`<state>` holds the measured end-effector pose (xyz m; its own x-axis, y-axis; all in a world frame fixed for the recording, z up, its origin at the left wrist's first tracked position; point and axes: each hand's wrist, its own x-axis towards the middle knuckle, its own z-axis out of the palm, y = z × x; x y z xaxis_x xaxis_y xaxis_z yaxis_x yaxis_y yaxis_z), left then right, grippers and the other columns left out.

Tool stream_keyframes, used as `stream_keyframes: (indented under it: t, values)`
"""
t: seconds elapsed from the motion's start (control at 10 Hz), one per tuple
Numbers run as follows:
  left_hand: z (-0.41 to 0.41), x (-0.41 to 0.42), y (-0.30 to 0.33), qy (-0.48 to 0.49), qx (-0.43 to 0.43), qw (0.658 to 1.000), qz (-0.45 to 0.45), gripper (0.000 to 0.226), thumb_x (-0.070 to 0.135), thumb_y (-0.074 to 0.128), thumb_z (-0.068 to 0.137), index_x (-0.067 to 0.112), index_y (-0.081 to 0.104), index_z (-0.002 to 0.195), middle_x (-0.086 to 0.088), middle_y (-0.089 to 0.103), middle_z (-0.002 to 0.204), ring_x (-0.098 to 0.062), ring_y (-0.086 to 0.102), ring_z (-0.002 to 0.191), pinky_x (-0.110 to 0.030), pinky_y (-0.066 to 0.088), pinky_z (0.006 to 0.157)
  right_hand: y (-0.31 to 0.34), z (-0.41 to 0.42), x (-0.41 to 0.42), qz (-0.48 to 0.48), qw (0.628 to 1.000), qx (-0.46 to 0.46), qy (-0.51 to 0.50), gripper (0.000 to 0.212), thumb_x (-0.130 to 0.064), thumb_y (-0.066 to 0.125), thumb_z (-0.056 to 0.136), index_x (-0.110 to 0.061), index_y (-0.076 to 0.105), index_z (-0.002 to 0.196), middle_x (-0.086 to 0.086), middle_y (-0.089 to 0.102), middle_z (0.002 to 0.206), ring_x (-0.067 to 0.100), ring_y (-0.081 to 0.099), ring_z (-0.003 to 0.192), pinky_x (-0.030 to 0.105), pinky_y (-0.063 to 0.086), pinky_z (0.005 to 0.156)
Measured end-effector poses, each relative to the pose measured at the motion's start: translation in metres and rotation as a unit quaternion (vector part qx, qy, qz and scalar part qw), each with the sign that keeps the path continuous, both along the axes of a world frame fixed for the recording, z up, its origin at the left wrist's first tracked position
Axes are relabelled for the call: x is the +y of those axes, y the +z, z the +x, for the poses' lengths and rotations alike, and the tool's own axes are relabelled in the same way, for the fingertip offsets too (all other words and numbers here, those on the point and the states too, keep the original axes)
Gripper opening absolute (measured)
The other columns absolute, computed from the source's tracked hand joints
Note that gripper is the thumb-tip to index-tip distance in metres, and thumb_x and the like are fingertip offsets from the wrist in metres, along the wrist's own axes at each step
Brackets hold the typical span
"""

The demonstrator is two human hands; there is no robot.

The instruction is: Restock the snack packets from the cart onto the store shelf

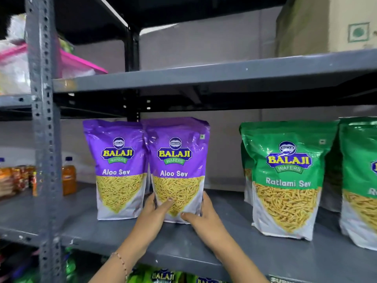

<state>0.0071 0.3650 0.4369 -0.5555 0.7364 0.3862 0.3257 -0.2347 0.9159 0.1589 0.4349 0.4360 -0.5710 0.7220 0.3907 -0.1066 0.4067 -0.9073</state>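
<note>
Head view: both hands are holding one purple Aloo Sev packet (177, 170), standing upright on the grey metal shelf (114, 235). The left hand (152, 215) is gripping its lower left edge, thumb lying across the clear front window, the other fingers wrapping behind out of sight. The right hand (204, 216) is gripping the lower right corner, thumb pressing on the front near the base, fingers curling round the right side. Both hands are closed on the packet, not spread wide.

A second purple packet (118, 170) is standing just to its left, sides touching, top edges overlapping slightly. More purple packets seem to be sitting behind the held one; count unclear.

Well apart to the right, a green Ratlami Sev packet (287, 180) is standing upright, with another green packet (361, 180) beside it, cut off by the frame edge.

A cardboard box (330, 23) is sitting on the shelf above. Left of the upright post (43, 129), an orange bottle (69, 176) is standing on a neighbouring shelf. No cart in view.
</note>
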Motion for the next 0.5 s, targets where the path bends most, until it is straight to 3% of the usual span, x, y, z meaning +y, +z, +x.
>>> stream_keyframes:
  t: [0.1, 0.2, 0.3, 0.4, 0.5]
  values:
    - [0.009, 0.002, 0.002, 0.003, -0.003, 1.0, -0.005, 0.05, 0.041, 0.065, 0.081, 0.028, 0.056, 0.128, 0.013, 0.066, 0.125, -0.007, 0.057, 0.119, -0.029, 0.039, 0.101, 0.002, 0.003, 0.0, -0.006, 1.0, -0.008, -0.015, 0.079, -0.027, 0.071, 0.061, -0.035, 0.046, 0.136, -0.015, 0.066, 0.129, 0.001, 0.063, 0.117, 0.035, 0.048, 0.107]
    - [0.011, 0.006, -0.002, 0.008, -0.008, 1.0, -0.008, 0.048, 0.037, 0.063, 0.083, 0.029, 0.052, 0.13, 0.011, 0.064, 0.125, -0.011, 0.055, 0.12, -0.031, 0.038, 0.1, 0.0, 0.004, 0.0, -0.012, 1.0, -0.016, -0.021, 0.076, -0.023, 0.073, 0.068, -0.036, 0.044, 0.137, -0.017, 0.066, 0.129, -0.001, 0.062, 0.117, 0.025, 0.05, 0.099]
    - [0.014, 0.004, 0.0, 0.021, -0.005, 1.0, -0.018, 0.053, 0.04, 0.062, 0.083, 0.029, 0.048, 0.133, 0.01, 0.061, 0.129, -0.013, 0.053, 0.122, -0.03, 0.037, 0.1, -0.001, 0.005, 0.0, -0.009, 1.0, -0.022, -0.02, 0.069, -0.016, 0.073, 0.077, -0.039, 0.043, 0.135, -0.021, 0.064, 0.128, -0.011, 0.061, 0.109, 0.01, 0.05, 0.08]
    - [0.019, 0.007, 0.0, 0.033, -0.002, 0.999, -0.025, 0.064, 0.043, 0.061, 0.082, 0.024, 0.04, 0.14, 0.006, 0.054, 0.139, -0.018, 0.048, 0.131, -0.029, 0.034, 0.1, 0.002, 0.01, -0.005, -0.01, 0.999, -0.036, -0.034, 0.069, -0.018, 0.073, 0.076, -0.036, 0.043, 0.136, -0.016, 0.063, 0.133, -0.006, 0.061, 0.113, 0.012, 0.049, 0.083]
    - [0.031, 0.005, 0.003, 0.095, 0.021, 0.995, -0.036, 0.08, 0.04, 0.056, 0.09, 0.013, 0.013, 0.152, -0.001, 0.019, 0.161, -0.02, 0.019, 0.148, -0.032, 0.021, 0.114, 0.007, 0.022, -0.013, -0.012, 0.997, -0.028, -0.065, 0.089, -0.03, 0.072, 0.075, -0.029, 0.027, 0.152, -0.021, 0.037, 0.151, 0.006, 0.044, 0.136, 0.026, 0.039, 0.107]
